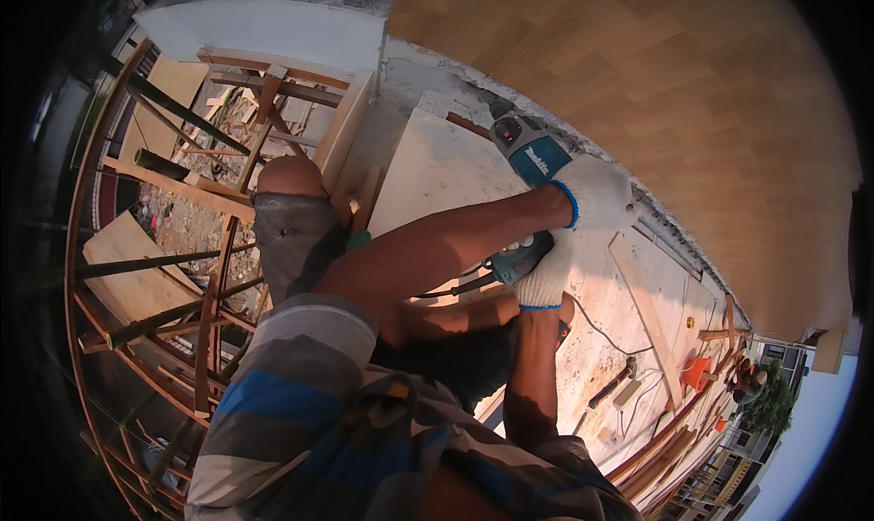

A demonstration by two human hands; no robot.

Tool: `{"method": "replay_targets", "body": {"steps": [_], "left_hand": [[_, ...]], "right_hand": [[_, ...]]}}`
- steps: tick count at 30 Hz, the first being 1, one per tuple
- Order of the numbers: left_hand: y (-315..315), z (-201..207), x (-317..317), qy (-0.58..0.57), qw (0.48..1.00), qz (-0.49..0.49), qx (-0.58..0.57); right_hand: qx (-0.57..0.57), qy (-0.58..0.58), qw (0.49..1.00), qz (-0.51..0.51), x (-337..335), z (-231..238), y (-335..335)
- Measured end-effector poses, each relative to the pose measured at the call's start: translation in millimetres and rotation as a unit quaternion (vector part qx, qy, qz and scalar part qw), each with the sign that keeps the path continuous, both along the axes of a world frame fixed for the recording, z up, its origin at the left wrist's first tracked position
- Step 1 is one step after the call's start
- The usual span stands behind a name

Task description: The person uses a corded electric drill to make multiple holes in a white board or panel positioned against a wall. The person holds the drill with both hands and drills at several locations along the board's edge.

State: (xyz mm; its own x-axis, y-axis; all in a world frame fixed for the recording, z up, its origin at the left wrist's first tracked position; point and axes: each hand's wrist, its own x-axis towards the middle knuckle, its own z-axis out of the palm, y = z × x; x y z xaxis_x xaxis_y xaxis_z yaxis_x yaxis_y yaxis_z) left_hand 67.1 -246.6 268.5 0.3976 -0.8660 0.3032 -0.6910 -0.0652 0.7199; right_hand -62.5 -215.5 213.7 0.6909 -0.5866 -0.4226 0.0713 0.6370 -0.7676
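Observation:
Both hands wear white knit gloves with blue cuffs and hold a teal corded power tool (539,160) with a grey metal head. My left hand (596,193) is closed over its body behind the head, with the left forearm reaching across. Below it, my right hand (548,280) wraps round the rear handle (519,259), where the black cord (455,290) comes out. The head lies close to the base of a wood-patterned panel (628,75), above a pale board (446,161). What the head touches, and any blade or bit, cannot be made out.
On the left, a frame of timber and poles (173,339) borders a drop with rubble below. To the right lie a long plank (648,312), a dark-handled tool (612,383), loose cable and an orange container (696,374). Another person (746,380) is at the far right.

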Motion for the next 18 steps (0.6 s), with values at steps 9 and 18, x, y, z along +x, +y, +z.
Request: {"method": "replay_targets", "body": {"steps": [9, 18], "left_hand": [[-91.1, -43.7, -34.8, -0.039, 0.997, -0.047, 0.054], [-134.6, -63.7, -44.4, -0.077, 0.993, -0.058, 0.068]], "right_hand": [[0.119, -0.117, 0.986, 0.006, -34.5, -44.9, -73.3], [0.213, -0.247, 0.943, 0.065, -58.1, -99.6, -135.4]]}}
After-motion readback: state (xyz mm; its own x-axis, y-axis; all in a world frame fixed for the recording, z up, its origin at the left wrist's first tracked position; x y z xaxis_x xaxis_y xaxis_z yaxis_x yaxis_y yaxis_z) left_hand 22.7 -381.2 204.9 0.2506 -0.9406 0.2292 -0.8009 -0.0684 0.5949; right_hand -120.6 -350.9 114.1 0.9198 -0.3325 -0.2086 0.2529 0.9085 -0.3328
